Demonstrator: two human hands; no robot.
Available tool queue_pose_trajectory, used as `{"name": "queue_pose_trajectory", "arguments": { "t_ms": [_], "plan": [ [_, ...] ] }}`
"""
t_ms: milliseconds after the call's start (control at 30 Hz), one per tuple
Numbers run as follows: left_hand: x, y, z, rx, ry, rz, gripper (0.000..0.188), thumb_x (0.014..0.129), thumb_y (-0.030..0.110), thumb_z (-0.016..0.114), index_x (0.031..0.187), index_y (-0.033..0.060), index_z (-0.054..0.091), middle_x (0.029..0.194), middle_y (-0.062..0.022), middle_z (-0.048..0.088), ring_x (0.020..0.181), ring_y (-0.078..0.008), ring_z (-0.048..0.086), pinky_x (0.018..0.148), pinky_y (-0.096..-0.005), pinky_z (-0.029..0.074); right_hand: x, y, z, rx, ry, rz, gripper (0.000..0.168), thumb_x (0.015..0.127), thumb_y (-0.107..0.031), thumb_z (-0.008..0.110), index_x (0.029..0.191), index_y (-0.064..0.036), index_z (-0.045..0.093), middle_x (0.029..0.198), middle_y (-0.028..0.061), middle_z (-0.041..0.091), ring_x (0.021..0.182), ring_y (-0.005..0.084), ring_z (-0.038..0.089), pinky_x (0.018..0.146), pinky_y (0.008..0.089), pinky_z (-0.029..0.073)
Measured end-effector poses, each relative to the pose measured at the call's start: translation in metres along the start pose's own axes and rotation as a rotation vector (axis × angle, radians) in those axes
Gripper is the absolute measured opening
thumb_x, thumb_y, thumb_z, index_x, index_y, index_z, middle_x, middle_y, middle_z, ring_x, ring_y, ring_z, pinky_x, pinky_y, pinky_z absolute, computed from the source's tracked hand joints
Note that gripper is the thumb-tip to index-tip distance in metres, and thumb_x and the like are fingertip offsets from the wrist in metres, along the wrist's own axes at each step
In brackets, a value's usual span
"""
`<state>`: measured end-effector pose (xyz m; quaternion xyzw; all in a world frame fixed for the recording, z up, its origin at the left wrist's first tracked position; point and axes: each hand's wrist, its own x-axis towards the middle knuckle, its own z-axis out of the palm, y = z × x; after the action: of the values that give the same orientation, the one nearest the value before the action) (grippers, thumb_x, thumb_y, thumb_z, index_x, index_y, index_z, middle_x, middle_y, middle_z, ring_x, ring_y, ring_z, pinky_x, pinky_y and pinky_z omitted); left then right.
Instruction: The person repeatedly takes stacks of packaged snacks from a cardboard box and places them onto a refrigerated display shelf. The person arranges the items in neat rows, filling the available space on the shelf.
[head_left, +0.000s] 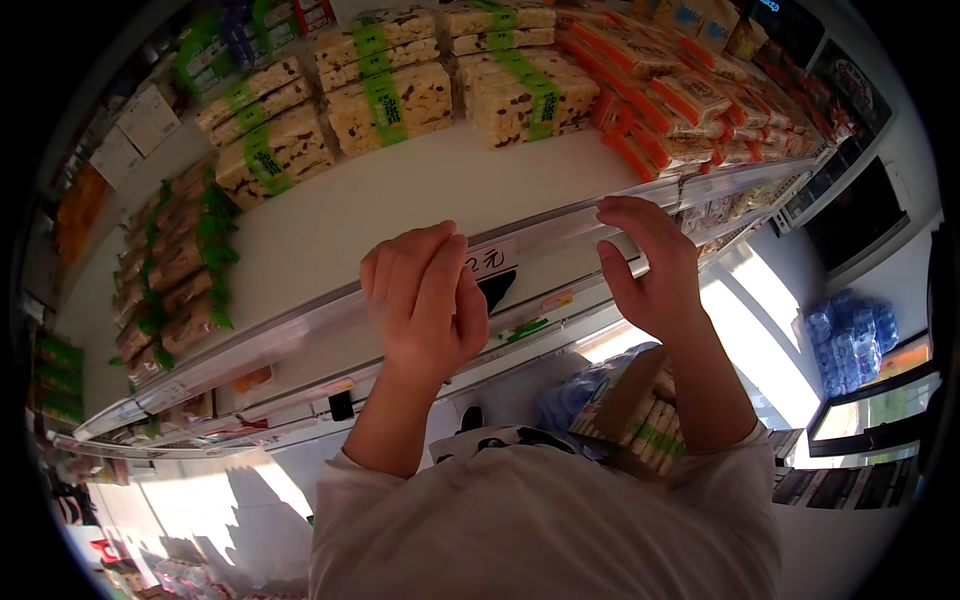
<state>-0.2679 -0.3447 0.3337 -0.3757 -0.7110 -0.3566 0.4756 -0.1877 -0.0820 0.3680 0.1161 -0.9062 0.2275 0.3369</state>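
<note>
My left hand (427, 300) is at the front edge of a white store shelf (375, 202), fingers curled close together beside a handwritten price label (491, 259); whether it pinches anything I cannot tell. To the right, my right hand (652, 262) is raised over the clear shelf-edge strip (555, 225), thumb and fingers apart, nothing between them. Behind the hands stand stacked blocks of sachima (427, 109) with green bands, in three groups. Right of these lie piled packs with orange edges (675, 112). At the left are brown packs with green ends (184, 277).
An open cardboard box (611, 397) of green-banded packs stands low at my right, near blue-wrapped bottle packs (559, 397). More blue bottle packs (851, 337) sit farther right. Lower shelves (555, 300) run under the top one. White boxes (135, 135) stand at the far left.
</note>
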Motion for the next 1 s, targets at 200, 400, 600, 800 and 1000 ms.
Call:
{"name": "queue_pose_trajectory", "arguments": {
  "t_ms": [200,400,600,800,1000],
  "plan": [
    [0.016,-0.037,-0.017,0.325,-0.149,-0.255,0.031,0.093,0.014,0.074,0.123,0.0068,0.072,0.132,-0.0129,0.073,0.098,-0.0317,0.076,0.083,-0.0421,0.059,0.114,0.019,0.044,-0.343,-0.173,-0.211,0.087,0.083,-0.001,0.076,0.164,-0.009,0.045,0.171,0.0196,0.04,0.163,0.0385,0.032,0.132,0.0533,0.033],
    [0.013,-0.036,-0.015,0.361,-0.287,-0.231,0.027,0.093,0.019,0.074,0.117,0.0058,0.072,0.108,-0.0077,0.076,0.083,-0.0273,0.075,0.067,-0.0389,0.059,0.191,0.044,0.057,-0.58,-0.593,-0.157,0.108,0.083,-0.009,0.08,0.175,-0.016,0.024,0.183,0.0156,0.018,0.169,0.0329,0.018,0.137,0.0565,0.02],
    [0.012,-0.037,-0.013,0.363,-0.292,-0.202,0.026,0.091,0.018,0.075,0.113,0.0048,0.072,0.093,-0.006,0.071,0.076,-0.0258,0.071,0.062,-0.0379,0.055,0.224,0.043,0.074,-0.463,-0.717,-0.119,0.121,0.076,-0.008,0.083,0.177,-0.019,0.018,0.182,0.0142,0.022,0.168,0.0329,0.022,0.134,0.0555,0.027],
    [0.009,-0.041,-0.013,0.346,-0.274,-0.155,0.028,0.09,0.019,0.075,0.113,0.0047,0.072,0.094,-0.0071,0.071,0.077,-0.0261,0.072,0.063,-0.038,0.055,0.209,0.05,0.076,-0.345,-0.562,-0.2,0.114,0.072,0.004,0.076,0.173,-0.022,0.031,0.177,0.0123,0.036,0.163,0.0322,0.034,0.133,0.0521,0.032],
    [0.008,-0.042,-0.013,0.337,-0.257,-0.122,0.029,0.09,0.02,0.075,0.114,0.0044,0.072,0.097,-0.0086,0.072,0.081,-0.0274,0.072,0.065,-0.0388,0.056,0.192,0.049,0.075,-0.368,-0.445,-0.239,0.109,0.071,0.003,0.082,0.169,-0.021,0.04,0.167,0.0144,0.047,0.153,0.0358,0.046,0.128,0.0483,0.04]
  ]
}}
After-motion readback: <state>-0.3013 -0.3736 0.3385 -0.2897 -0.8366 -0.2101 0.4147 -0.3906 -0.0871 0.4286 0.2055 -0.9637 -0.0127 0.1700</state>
